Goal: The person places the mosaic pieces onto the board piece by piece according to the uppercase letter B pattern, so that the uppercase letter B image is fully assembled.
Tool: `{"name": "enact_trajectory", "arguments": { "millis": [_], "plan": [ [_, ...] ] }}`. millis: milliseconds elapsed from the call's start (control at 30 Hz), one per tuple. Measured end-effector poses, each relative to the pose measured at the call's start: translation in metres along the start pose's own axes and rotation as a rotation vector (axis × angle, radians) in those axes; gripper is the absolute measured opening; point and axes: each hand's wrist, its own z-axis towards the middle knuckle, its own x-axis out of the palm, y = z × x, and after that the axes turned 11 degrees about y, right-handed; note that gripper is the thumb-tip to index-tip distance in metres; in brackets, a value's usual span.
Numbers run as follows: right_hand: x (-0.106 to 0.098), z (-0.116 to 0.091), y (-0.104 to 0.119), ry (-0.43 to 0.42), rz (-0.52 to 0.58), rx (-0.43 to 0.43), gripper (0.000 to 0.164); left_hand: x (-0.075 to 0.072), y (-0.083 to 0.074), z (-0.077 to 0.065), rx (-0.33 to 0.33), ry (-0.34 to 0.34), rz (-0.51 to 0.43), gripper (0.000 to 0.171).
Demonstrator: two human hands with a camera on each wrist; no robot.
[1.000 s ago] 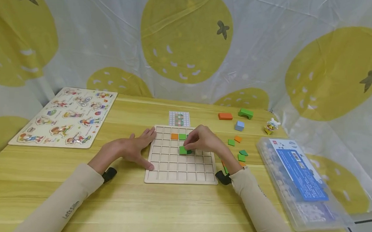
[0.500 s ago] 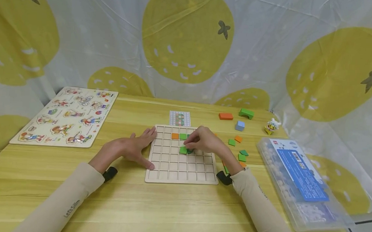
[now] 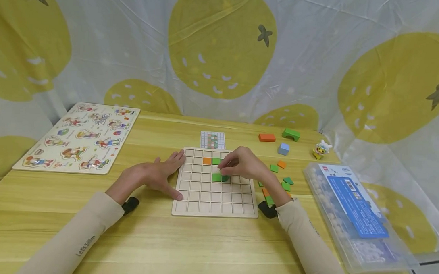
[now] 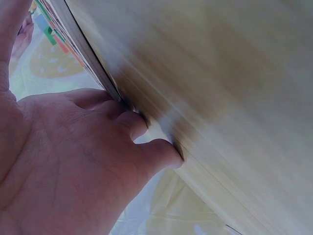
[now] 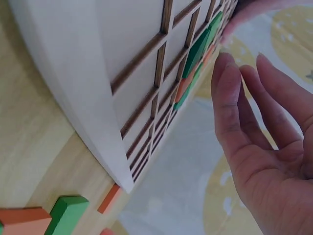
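Observation:
A wooden grid board (image 3: 199, 196) lies on the table in the head view. My left hand (image 3: 161, 175) rests at its left side, fingers and thumb spread along the edge. Over the upper middle of the grid hovers my right hand (image 3: 243, 164); in the right wrist view its fingers are loosely bent, with nothing visible between them. Below those fingertips, a green square tile (image 3: 216, 177) sits in a cell beside a dark green piece (image 3: 225, 178). Higher up are an orange square tile (image 3: 207, 160) and another green square (image 3: 216, 161). My right hand hides some cells.
A printed pattern card (image 3: 213, 140) lies behind the board. Loose green and orange tiles (image 3: 274, 168) lie to the right, with an orange block (image 3: 267, 138), green arch (image 3: 291, 134), blue cube (image 3: 283, 149) and figurine (image 3: 321, 149). A plastic case (image 3: 351, 214) and picture puzzle (image 3: 78, 140) flank them.
My right hand has moved slightly up and right, away from the green square tile, which now lies level in its cell. My left hand stays at the board's edge.

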Motion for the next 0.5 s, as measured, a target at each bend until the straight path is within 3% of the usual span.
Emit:
{"name": "enact_trajectory", "arguments": {
  "millis": [167, 367, 500],
  "plan": [
    [-0.014, -0.009, -0.009, 0.027, 0.000, -0.008, 0.018, 0.000, 0.000, 0.000, 0.003, 0.000, -0.009, 0.135],
    [-0.050, -0.040, -0.036, 0.026, -0.051, 0.086, 0.029, 0.000, -0.001, 0.000, 0.010, 0.001, -0.022, 0.133],
    [-0.063, -0.057, -0.049, 0.007, -0.061, 0.146, 0.034, 0.000, -0.001, -0.001, 0.013, -0.001, -0.027, 0.133]
  ]
}}
